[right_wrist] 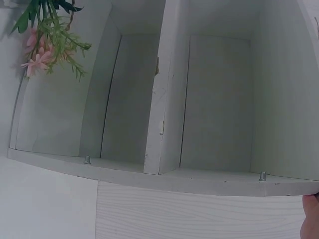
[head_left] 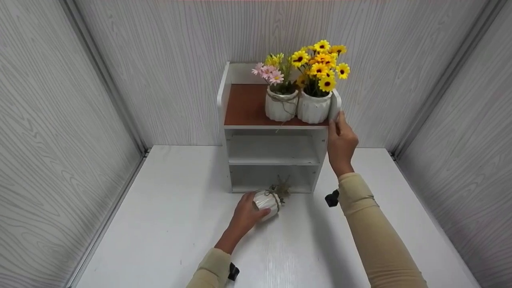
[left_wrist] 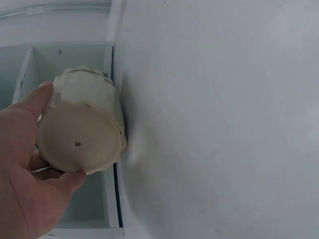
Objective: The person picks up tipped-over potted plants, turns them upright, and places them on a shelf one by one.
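My left hand (head_left: 246, 214) grips a white ribbed flower pot (head_left: 267, 202) with twine round its rim. The pot is tipped over in front of the lowest compartment, its plant (head_left: 282, 188) pointing towards the shelf. In the left wrist view the pot's round base (left_wrist: 79, 137) faces the camera, thumb and fingers at its edges. My right hand (head_left: 343, 146) pinches the right side panel (head_left: 335, 106) of a small white shelf (head_left: 274, 161), near its brown top board (head_left: 248, 104). Pink flowers (right_wrist: 40, 57) show upper left in the right wrist view.
On the top board stand two white pots, one with pink and yellow flowers (head_left: 281, 105), one with yellow flowers (head_left: 315, 107), close to the right panel. The shelf stands on a white table (head_left: 168, 224) before a wood-grain back wall (head_left: 172, 80). Panels rise on both sides.
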Demonstrator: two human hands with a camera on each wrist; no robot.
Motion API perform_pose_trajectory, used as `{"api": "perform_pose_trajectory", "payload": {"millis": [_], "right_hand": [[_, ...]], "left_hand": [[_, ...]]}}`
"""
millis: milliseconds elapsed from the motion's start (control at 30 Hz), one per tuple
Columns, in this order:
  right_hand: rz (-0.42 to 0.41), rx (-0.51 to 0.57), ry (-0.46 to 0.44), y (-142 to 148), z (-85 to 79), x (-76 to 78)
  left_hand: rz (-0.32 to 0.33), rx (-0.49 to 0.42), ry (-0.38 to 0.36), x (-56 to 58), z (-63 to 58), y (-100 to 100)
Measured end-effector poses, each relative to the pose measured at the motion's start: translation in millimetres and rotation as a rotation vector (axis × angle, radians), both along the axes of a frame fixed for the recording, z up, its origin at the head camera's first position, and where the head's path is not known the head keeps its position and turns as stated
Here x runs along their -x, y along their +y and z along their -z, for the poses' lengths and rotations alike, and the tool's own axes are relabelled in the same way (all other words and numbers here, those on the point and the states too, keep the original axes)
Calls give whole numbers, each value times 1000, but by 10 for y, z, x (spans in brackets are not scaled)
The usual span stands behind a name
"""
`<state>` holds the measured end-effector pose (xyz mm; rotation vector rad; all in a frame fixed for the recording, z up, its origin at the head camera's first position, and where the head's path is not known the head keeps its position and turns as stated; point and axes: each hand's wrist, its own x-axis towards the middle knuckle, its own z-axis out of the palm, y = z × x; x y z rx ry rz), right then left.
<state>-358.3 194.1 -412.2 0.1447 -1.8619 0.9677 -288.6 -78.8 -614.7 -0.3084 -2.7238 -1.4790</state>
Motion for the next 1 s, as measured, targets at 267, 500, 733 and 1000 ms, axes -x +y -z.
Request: {"api": "perform_pose_trajectory", "payload": {"millis": [267,500,733,1000], "right_hand": [[0,-11,-12,-2,-7,-3],[11,-8,-24,22,11,10],[7,-10,-6,21,12,11],[7,-10,7,24,15,5]], "left_hand": [[9,-38,-14,9,1,-30],[5,-55,-27,42,44,-27],[-7,-128,-37,24,76,-62],[-27,-194,-66,0,126,-122]]}}
